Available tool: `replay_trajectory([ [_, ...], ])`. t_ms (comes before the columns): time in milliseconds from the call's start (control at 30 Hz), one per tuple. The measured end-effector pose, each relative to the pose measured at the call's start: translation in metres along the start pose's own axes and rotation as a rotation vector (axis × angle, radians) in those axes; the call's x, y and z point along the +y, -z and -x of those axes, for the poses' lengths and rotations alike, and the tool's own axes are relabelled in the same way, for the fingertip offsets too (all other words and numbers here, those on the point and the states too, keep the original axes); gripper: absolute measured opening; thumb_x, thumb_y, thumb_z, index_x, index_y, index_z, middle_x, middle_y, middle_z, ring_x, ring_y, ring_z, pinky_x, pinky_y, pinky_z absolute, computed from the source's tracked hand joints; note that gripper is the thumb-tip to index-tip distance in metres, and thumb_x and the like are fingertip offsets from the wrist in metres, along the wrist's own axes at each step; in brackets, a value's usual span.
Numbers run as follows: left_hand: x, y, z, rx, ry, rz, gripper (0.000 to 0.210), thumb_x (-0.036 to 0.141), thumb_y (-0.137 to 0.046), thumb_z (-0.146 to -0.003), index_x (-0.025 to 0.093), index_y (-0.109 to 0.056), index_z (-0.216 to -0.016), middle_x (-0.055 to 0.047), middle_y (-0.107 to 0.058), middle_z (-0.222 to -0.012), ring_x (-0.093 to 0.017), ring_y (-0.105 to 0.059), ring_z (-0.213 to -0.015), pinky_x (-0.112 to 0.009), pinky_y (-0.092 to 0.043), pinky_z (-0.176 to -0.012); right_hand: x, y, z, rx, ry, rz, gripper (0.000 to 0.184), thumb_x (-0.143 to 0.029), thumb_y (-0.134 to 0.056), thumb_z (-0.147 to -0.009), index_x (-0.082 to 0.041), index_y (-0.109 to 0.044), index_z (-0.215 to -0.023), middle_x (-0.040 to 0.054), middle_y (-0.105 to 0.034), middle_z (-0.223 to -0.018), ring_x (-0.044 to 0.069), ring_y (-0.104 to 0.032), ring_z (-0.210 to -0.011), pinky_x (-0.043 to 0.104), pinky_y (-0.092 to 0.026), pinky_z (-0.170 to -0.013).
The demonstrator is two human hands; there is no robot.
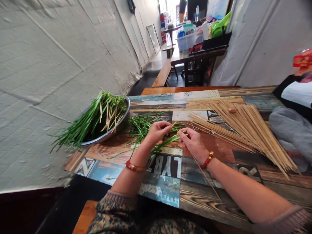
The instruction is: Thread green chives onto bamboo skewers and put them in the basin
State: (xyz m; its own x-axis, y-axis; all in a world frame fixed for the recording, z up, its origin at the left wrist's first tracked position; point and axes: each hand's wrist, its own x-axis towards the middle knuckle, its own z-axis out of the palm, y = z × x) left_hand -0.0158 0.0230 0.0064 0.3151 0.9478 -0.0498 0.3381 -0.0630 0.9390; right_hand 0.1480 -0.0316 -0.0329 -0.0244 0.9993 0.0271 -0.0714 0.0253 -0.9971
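Observation:
My left hand (159, 131) is closed in a pinch beside thin green stalk ends; whatever lies between its fingertips is too small to make out. Just to its right, my right hand (192, 141) pinches the pale ends of a small bunch of garlic chives (165, 143), whose leaves trail left under my left wrist. A thin bamboo skewer (207, 178) runs beneath or through the right hand toward the table's near edge; the hand hides whether it is gripped. Loose green trimmings (140, 126) lie beyond my left hand.
At left, a metal bowl (128, 109) carries a heap of chives (85, 125) with skewers sticking out. Many bamboo skewers (258, 130) fan across the right of the patterned table (161, 191). A grey plastic bag (290, 126) sits far right. A wall (48, 81) borders the left.

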Motion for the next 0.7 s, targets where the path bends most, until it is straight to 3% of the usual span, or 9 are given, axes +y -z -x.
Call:
replay_trajectory([
  [300, -0.004, -0.006, 0.010, -0.004, 0.088, 0.244, 0.030, 0.039, -0.070, -0.071, 0.010, -0.065, -0.080, 0.001, -0.060, -0.063, -0.006, -0.048, -0.051, -0.017, -0.037, -0.050, -0.005, 0.002, 0.003, -0.068, 0.000, 0.085, 0.029, -0.040, -0.054, -0.085, -0.016, -0.066, -0.095, -0.0021, -0.057, -0.062, 0.008, -0.048, -0.043, 0.020, -0.038, -0.041],
  [700, 0.005, -0.004, 0.021, -0.027, 0.086, 0.320, 0.021, 0.030, -0.068, -0.071, 0.009, -0.068, -0.075, -0.002, -0.065, -0.068, -0.008, -0.052, -0.059, -0.018, -0.039, -0.053, -0.003, 0.005, 0.009, -0.059, 0.034, 0.301, 0.028, -0.033, -0.052, -0.086, -0.017, -0.068, -0.102, 0.0000, -0.060, -0.063, 0.010, -0.051, -0.050, 0.022, -0.041, -0.046],
])
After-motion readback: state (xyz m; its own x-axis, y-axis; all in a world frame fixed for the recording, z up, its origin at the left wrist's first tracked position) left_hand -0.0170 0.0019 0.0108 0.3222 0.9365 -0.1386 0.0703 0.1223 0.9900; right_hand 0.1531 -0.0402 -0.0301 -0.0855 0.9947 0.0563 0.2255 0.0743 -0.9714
